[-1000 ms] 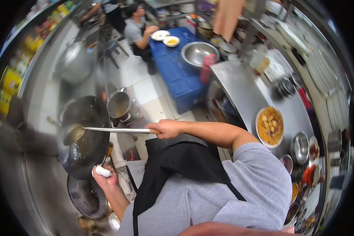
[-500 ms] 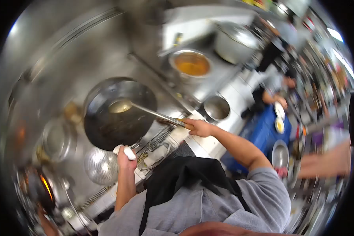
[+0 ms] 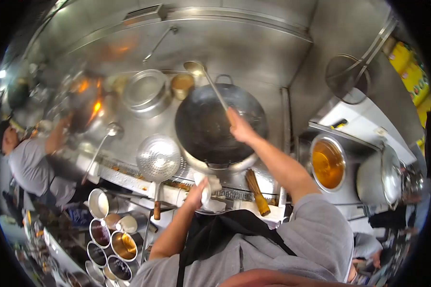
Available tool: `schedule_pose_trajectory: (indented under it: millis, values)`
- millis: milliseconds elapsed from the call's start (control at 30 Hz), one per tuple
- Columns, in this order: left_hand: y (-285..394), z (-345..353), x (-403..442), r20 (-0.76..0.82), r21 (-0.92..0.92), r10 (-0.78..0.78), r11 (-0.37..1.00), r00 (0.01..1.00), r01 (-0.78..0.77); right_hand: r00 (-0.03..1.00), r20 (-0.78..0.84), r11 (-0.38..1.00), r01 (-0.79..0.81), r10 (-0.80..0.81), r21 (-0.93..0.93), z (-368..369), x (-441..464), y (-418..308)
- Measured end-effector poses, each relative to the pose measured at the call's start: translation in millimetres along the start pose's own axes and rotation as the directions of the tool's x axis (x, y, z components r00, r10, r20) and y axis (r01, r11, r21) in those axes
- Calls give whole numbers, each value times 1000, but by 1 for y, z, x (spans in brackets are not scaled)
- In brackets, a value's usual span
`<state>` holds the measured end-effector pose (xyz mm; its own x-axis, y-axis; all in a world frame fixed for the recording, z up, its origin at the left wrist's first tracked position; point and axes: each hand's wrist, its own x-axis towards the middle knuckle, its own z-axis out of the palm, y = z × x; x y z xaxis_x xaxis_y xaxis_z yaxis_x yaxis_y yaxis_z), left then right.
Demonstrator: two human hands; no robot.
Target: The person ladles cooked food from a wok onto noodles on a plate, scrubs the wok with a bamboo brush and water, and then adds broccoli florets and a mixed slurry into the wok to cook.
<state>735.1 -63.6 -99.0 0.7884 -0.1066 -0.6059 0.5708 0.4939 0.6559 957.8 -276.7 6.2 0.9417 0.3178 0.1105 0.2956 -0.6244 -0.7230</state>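
My right hand (image 3: 242, 126) is closed round the handle of a long metal ladle (image 3: 215, 88). The ladle reaches across a dark wok (image 3: 201, 126), and its bowl hangs past the far rim, close to a small container of brown contents (image 3: 182, 83). In front of the wok, my left hand (image 3: 195, 195) grips a folded white cloth (image 3: 206, 190). A perforated strainer (image 3: 159, 155) with a wooden handle lies left of the wok. Right of my left hand, a bamboo brush (image 3: 257, 192) rests at the stove's front edge.
A lidded pot (image 3: 146, 91) stands left of the wok. Several containers of sauces (image 3: 124, 245) line the lower left. At right are a bowl of orange liquid (image 3: 327, 162) and a big pot (image 3: 380, 179). A co-worker (image 3: 38, 158) works near flames at far left.
My view has swung left to face the stove. The ladle's bowl has moved from inside the wok to beyond its far rim. My left hand still holds the cloth, now off the wok's rim.
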Motion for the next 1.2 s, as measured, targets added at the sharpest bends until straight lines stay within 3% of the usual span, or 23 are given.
schedule_pose_trajectory:
  millis: [33,100,133,233,267,300,333,367,400,467,533,567,667,700,733,900,1100,1167,1200]
  values:
    - [6,6,-48,-96,116,-9,993,995,20,998,14,998,62,-62,-32,3,22,8]
    - [-39,-34,-98,-121,247,122,965,985,-89,986,166,925,59,4,-375,6,77,12]
    - [-63,-56,-124,-145,326,177,938,973,-122,979,202,889,78,16,-452,6,98,2]
    - [-88,-70,-208,-508,465,164,879,846,109,940,337,828,222,-42,-515,16,182,-11]
    - [-129,-114,-219,-628,470,148,854,764,221,908,400,939,22,125,-343,15,205,-25]
    - [-181,-158,-235,-733,456,132,824,668,337,826,493,961,-213,275,-179,15,219,-37]
    - [-210,-169,-262,-808,276,111,939,578,206,769,517,871,-484,377,84,45,234,-21]
    - [-236,-177,-285,-866,99,66,994,495,41,768,521,872,-482,371,90,63,213,-16]
    - [-254,-180,-304,-897,20,14,1000,442,8,917,315,967,-207,246,-151,82,177,-11]
    - [-291,-174,-329,-910,-39,-110,983,400,182,988,157,898,72,-3,-434,94,168,-13]
    - [-308,-171,-331,-894,-55,-188,947,407,316,962,272,921,82,27,-382,88,182,15]
    - [-314,-173,-326,-881,-48,-208,933,425,357,947,288,927,-27,144,-373,65,178,-6]
    - [-312,-187,-306,-838,10,-228,902,496,432,974,207,935,-10,89,-355,52,129,-23]
    - [-310,-195,-299,-822,35,-230,893,521,449,993,109,959,-17,49,-283,57,107,-23]
    - [-306,-204,-293,-808,58,-227,887,543,458,1000,10,977,-12,14,-213,61,89,-21]
    - [-274,-262,-262,-728,208,-176,865,663,457,996,87,982,12,5,-188,88,86,-30]
    - [-208,-303,-204,-633,334,-142,837,761,433,994,98,935,72,-41,-346,155,160,-87]
    - [-191,-304,-197,-613,352,-143,831,777,431,988,152,989,-8,30,-145,192,175,-109]
    - [-185,-303,-196,-606,357,-150,826,781,436,972,195,975,-159,127,154,214,181,-123]
